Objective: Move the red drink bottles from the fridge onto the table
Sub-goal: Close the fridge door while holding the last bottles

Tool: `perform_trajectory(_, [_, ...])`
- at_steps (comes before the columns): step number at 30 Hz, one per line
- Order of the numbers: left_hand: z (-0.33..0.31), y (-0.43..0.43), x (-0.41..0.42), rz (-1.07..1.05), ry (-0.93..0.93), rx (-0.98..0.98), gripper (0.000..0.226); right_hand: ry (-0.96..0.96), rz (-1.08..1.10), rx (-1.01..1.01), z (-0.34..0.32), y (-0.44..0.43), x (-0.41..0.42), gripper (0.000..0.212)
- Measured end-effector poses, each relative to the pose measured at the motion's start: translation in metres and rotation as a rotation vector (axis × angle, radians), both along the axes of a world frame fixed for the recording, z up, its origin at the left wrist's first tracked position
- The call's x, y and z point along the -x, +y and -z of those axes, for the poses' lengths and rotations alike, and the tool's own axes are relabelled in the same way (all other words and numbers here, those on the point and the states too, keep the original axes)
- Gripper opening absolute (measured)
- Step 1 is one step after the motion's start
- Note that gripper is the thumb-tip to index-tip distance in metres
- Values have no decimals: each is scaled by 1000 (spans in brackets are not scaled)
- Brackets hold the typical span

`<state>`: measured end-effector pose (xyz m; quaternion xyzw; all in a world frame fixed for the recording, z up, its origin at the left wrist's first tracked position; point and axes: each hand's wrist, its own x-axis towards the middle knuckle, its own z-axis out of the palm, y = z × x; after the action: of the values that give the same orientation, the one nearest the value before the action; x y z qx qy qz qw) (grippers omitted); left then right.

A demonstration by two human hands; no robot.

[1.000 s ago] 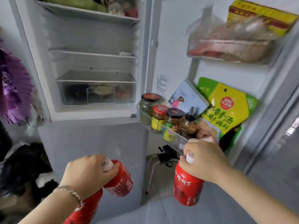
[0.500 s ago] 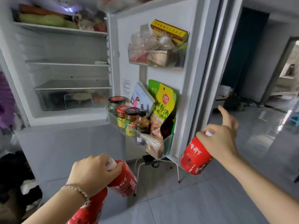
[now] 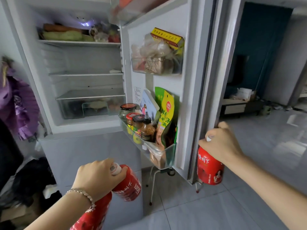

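Note:
The fridge [image 3: 86, 127] stands open in front of me, its door [image 3: 189, 80] swung out to the right. My left hand [image 3: 98, 177] is shut around the necks of two red drink bottles: one [image 3: 128, 185] tilts right, the other [image 3: 93, 214] hangs down by my wrist. My right hand [image 3: 219, 146] grips the white-capped top of a third red drink bottle [image 3: 209, 166], which hangs upright. The fingers of that hand rest against the outer edge of the fridge door.
The lower door rack [image 3: 159, 151] holds jars, a sauce bottle and a green-yellow pouch [image 3: 166, 113]; the upper rack [image 3: 157, 63] holds bags and a yellow box. Purple cloth [image 3: 20, 105] hangs at left. A low cabinet [image 3: 239, 105] stands beyond the door on the tiled floor.
My right hand with its bottle has moved from the door rack out to the door's outer edge and now touches it. The view has risen. My left hand holds steady.

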<state>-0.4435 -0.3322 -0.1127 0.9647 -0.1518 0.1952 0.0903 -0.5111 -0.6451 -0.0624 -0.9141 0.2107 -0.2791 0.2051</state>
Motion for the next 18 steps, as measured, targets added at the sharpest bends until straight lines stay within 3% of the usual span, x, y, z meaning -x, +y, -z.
perform_trajectory(4, [4, 12, 5, -41, -11, 11, 50, 145, -132, 45, -12, 45, 12, 23])
perform_trajectory(9, [10, 42, 10, -122, 8, 57, 51, 368, -264, 286, -32, 115, 16, 21])
perform_trajectory(18, [25, 150, 22, -343, 8, 81, 50, 358, -473, 342, -32, 247, -19, 29])
